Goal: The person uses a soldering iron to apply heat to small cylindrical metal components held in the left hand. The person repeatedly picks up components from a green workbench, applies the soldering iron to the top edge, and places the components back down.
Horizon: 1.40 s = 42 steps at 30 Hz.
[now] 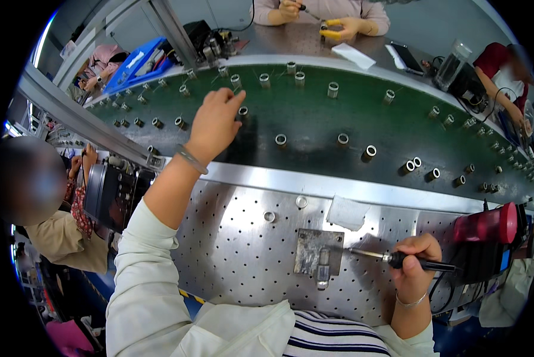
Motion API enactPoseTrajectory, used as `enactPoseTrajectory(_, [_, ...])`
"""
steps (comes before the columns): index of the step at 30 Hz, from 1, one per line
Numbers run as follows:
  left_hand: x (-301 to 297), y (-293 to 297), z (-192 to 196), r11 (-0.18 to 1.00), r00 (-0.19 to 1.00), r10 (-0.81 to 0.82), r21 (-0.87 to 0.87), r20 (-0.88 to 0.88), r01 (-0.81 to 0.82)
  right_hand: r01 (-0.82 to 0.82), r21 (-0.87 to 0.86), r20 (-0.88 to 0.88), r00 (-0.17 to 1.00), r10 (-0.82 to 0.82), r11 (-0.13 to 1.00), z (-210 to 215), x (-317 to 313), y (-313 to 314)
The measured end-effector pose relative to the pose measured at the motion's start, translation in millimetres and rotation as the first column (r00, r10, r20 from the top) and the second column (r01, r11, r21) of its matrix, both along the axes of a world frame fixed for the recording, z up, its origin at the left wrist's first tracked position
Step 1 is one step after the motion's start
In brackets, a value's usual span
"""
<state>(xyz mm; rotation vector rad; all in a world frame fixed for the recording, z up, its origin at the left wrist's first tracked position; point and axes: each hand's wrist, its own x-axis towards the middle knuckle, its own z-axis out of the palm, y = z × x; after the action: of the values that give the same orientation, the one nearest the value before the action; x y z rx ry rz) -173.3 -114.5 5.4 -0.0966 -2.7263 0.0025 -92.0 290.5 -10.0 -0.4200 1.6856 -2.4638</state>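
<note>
My left hand point(214, 122) is stretched over the green conveyor belt point(314, 116), its fingers apart. Close to the fingertips stands a small metal cylinder point(243, 112); I see no firm grip on it. In my right hand point(414, 268) is a soldering iron point(398, 259) with a black handle, its tip pointing left. That tip hovers near a dark metal plate point(305, 253) on the perforated workbench point(243, 262). On the plate's lower part lies a shiny cylindrical piece point(323, 273). Two metal rings, one ring point(269, 217) and another ring point(301, 202), lie farther back.
Several metal cylinders point(333, 90) stand along the belt. A folded cloth point(347, 213) rests behind the plate. At right is a red cylindrical container point(487, 225). A metal frame post point(88, 116) rises at left. Across the belt a person point(344, 24) works with yellow-covered fingers.
</note>
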Motion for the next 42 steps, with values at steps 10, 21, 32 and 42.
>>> enactPoseTrajectory(10, [126, 86, 11, 0.803, 0.92, -0.347, 0.564, 0.182, 0.191, -0.007, -0.058, 0.006, 1.0, 0.007, 0.998, -5, 3, -1])
enactPoseTrajectory(21, [105, 118, 19, -0.021, 0.728, -0.644, 0.946, 0.235, -0.324, -0.017, -0.014, -0.031, 0.999, 0.017, 1.0, -3, 3, 2])
enactPoseTrajectory(32, [88, 134, 5, -0.084, 0.454, -0.872, 0.859, 0.182, -0.506, -0.041, -0.032, -0.002, 0.999, 0.041, 0.999, -2, 5, 7])
enactPoseTrajectory(42, [86, 134, -6, -0.098, 0.422, -0.89, 0.832, 0.172, -0.546, 0.012, 0.034, -0.103, 0.995, -0.009, 0.999, -3, 10, 1])
